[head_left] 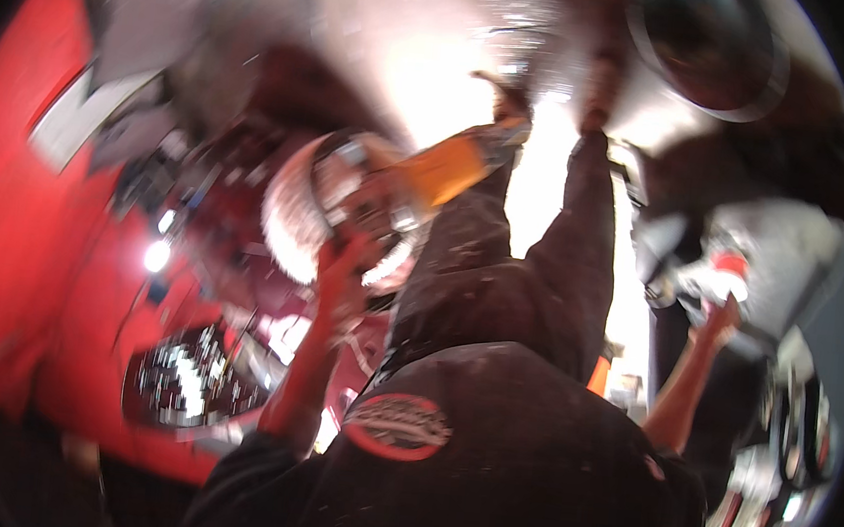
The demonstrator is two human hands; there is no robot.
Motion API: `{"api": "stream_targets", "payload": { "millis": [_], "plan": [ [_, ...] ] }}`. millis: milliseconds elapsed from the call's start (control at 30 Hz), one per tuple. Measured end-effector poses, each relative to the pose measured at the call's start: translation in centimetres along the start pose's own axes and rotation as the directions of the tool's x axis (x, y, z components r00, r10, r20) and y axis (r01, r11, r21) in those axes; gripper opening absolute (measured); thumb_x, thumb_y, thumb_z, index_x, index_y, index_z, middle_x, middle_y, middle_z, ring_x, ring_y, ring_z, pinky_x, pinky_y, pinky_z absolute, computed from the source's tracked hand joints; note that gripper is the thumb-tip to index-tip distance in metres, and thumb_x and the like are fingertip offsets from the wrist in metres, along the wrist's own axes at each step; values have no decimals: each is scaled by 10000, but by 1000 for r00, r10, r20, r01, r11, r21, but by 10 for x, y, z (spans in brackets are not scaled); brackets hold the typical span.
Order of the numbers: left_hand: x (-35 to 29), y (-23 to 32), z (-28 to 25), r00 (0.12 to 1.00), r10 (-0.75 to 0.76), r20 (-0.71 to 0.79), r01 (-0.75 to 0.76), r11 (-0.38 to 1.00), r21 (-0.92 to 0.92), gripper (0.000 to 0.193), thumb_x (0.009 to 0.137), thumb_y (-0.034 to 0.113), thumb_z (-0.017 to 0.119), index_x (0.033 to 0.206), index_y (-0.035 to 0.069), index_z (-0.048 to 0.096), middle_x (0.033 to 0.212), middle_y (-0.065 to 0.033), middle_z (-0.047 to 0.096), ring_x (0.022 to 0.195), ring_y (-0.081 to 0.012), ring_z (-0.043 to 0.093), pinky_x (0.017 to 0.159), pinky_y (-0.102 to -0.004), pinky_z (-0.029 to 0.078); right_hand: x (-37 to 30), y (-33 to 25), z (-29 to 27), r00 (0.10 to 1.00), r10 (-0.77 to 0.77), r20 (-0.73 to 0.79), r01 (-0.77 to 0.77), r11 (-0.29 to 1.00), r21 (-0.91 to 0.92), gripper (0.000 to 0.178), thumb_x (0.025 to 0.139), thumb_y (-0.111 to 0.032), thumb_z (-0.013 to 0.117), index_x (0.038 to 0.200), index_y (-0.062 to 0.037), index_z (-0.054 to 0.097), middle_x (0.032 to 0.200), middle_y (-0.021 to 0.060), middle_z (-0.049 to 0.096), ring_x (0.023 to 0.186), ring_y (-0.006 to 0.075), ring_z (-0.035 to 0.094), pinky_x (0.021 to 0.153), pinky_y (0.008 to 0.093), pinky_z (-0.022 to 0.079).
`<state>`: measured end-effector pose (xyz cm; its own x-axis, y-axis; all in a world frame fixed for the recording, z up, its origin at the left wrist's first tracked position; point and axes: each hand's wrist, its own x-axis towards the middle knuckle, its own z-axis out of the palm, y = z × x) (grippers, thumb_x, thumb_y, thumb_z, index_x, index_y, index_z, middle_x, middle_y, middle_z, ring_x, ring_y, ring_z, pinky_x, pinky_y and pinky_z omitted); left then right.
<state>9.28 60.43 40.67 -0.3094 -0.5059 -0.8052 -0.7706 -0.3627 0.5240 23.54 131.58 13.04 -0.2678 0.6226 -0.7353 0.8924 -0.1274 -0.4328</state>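
Observation:
The picture is blurred by motion. My left hand (343, 269) is raised at centre left, fingers curled on the lower edge of a round chrome part (311, 216). An orange cylindrical object (447, 170) sticks out from that part toward the upper right. My right hand (718, 325) reaches out at the right, up against a grey and white object with a red top (730, 265); its grip is too blurred to read. My dark trousers (502, 271) and black shirt with an oval patch (398, 425) fill the middle and bottom.
A large red body panel (11, 258) takes up the left side. A shiny chrome piece (186, 383) lies low on the left. A dark round ring (707, 48) sits at the top right. Bright pale floor (439, 74) shows beyond my legs.

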Motion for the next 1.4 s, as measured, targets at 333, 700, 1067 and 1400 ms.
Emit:
{"api": "stream_targets", "payload": {
  "millis": [333, 700, 1067, 1400],
  "plan": [
    [-24, 24, 90, 997, -73, 23, 73, 997, -6, 85, 963, 79, 602, 940, 74, 520, 742, -16, 500, 708, -184, 543, 941, -383, 446, 40, -40, 65, 982, 180, -56, -186, 974, -127, 945, 832, -457, 790, 1539, -40, 322, 1520, 123, 429, 1301, 354, 510, 1006, 425, 535],
    [-18, -22, 132, 989, -142, 34, 140, 988, 65, 155, 949, 42, 615, 1030, 97, 495, 730, -20, 519, 695, -189, 555, 937, -390, 446, 70, 20, 26, 982, -42, -184, -14, 956, -294, 890, 801, -203, 846, 1523, -62, 344, 1381, 274, 490, 1145, 382, 625, 972, 445, 572],
    [-16, -34, 128, 987, -153, 36, 150, 985, 85, 142, 953, 21, 593, 1029, 98, 500, 740, -24, 532, 702, -182, 556, 918, -385, 448, 143, 89, -29, 892, -96, 442, 434, 459, -775, 787, 892, -173, 711, 1566, -115, 309, 1311, 230, 605, 1069, 309, 647, 912, 406, 514],
    [-16, -51, 122, 986, -167, -18, 167, 985, 37, 175, 939, -5, 630, 1018, 58, 487, 835, -67, 589, 695, -151, 571, 653, -303, 476, 131, 83, 10, 984, 133, 117, -9, 695, -719, 731, 945, -210, 682, 1558, -99, 299, 1171, 127, 567, 867, 192, 586, 625, 283, 424]
  ]
}}
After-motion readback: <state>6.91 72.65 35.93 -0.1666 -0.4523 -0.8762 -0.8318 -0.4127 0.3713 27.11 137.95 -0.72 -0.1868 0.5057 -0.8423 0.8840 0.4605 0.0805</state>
